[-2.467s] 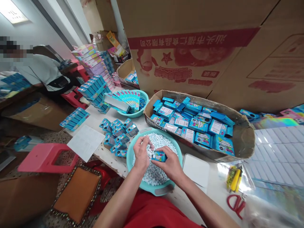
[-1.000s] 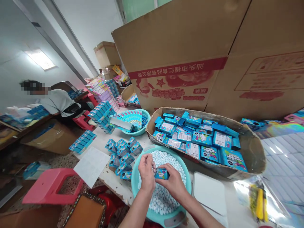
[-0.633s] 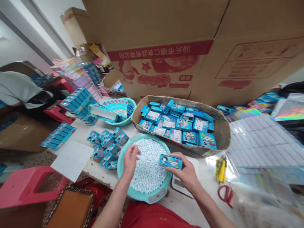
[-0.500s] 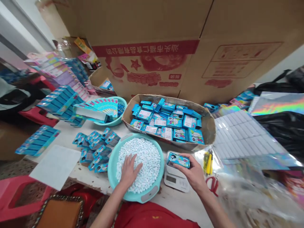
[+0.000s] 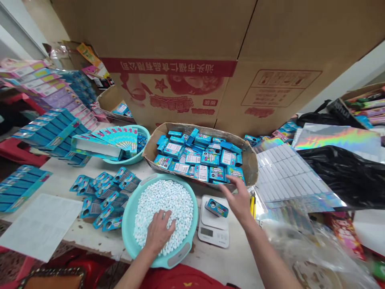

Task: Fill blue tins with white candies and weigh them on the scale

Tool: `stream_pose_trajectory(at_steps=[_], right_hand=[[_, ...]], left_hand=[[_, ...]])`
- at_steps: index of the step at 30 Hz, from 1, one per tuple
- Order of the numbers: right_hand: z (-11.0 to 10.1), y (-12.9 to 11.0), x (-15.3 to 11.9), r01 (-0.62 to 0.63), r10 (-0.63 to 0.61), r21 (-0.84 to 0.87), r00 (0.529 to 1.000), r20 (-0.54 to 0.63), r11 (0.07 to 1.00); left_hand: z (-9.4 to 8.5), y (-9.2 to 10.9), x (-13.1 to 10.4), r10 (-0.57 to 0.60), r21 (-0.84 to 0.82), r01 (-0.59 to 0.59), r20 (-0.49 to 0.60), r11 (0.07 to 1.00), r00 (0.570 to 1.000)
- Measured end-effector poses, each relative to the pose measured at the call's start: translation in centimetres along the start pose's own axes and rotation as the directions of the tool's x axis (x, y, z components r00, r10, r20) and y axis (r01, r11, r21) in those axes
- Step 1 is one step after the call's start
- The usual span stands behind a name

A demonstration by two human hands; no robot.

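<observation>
My left hand [image 5: 158,232] rests on the small white candies [image 5: 177,200] that fill a turquoise basin [image 5: 129,218]. Its fingers are spread, the tips partly sunk among the pieces. A small blue candy box [image 5: 217,208] with a round hole at one end lies on the plate of a white digital scale [image 5: 214,237]. My right hand [image 5: 239,200] is above and right of the scale, apart from the box, thumb and fingers open around nothing. Left of the basin, several similar blue boxes [image 5: 105,196] lie in a cluster on the table.
Behind the scale, a cut-down carton [image 5: 254,168] holds many closed blue boxes. A second turquoise bowl [image 5: 120,161] carries fanned flat boxes. Paper [image 5: 40,224] lies at left; yellow-handled cutters [image 5: 252,205], silver sheets [image 5: 285,172] and clear plastic bags [image 5: 306,253] are at right.
My right hand has let go of the blue box, now lying on the scale, and lifted away toward the carton. My left hand stays in the candies. The view has shifted right.
</observation>
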State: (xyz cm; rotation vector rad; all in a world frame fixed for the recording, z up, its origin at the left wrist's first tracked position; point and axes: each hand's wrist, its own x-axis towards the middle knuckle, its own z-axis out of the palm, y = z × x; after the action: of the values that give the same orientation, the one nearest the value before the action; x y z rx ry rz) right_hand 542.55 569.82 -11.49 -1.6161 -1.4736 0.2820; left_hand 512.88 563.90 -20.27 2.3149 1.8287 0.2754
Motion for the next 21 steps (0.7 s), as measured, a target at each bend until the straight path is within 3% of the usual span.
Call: stream_pose_trajectory(at_steps=[1, 3, 6, 8, 12, 15, 18, 21], right_hand=[[0.4, 0.1, 2.5, 0.035, -0.036, -0.082, 0.999, -0.006, 0.996], [1.6, 0.9, 7.6, 0.049, 0.0, -0.375, 0.991, 0.13, 0.926], [4.5, 2.2, 13.6, 0.114, 0.02, -0.463, 0.962, 0.274, 0.879], [6.6, 2.2, 16.0, 0.178, 0.016, -0.48, 0.928, 0.371, 0.859], [10.4, 1.6, 17.9, 0.244, 0.104, -0.579, 0.859, 0.502, 0.778], [11.8, 1.5, 18.2, 0.304, 0.156, -0.622, 0.804, 0.574, 0.722], [11.4, 1.9, 17.9, 0.387, 0.135, -0.619, 0.767, 0.628, 0.684], [9.3, 2.8, 17.9, 0.468, 0.064, -0.596, 0.749, 0.659, 0.652]], left_hand=[[0.3, -0.2, 0.1, -0.014, -0.012, 0.013, -0.015, 1.0, 1.0], [1.1, -0.8, 0.4, -0.072, -0.04, 0.07, -0.031, 0.997, 0.997], [2.3, -1.5, 0.6, -0.202, -0.08, 0.199, -0.041, 0.977, 0.978], [3.1, -1.7, 0.4, -0.269, -0.107, 0.264, -0.034, 0.959, 0.963], [4.2, -1.6, 0.1, -0.349, -0.161, 0.346, 0.012, 0.924, 0.937], [4.3, -1.3, 0.1, -0.412, -0.211, 0.409, 0.029, 0.888, 0.911], [3.8, -1.0, 0.1, -0.448, -0.26, 0.446, 0.055, 0.857, 0.893], [3.2, -0.8, 0.2, -0.464, -0.279, 0.465, 0.075, 0.84, 0.883]])
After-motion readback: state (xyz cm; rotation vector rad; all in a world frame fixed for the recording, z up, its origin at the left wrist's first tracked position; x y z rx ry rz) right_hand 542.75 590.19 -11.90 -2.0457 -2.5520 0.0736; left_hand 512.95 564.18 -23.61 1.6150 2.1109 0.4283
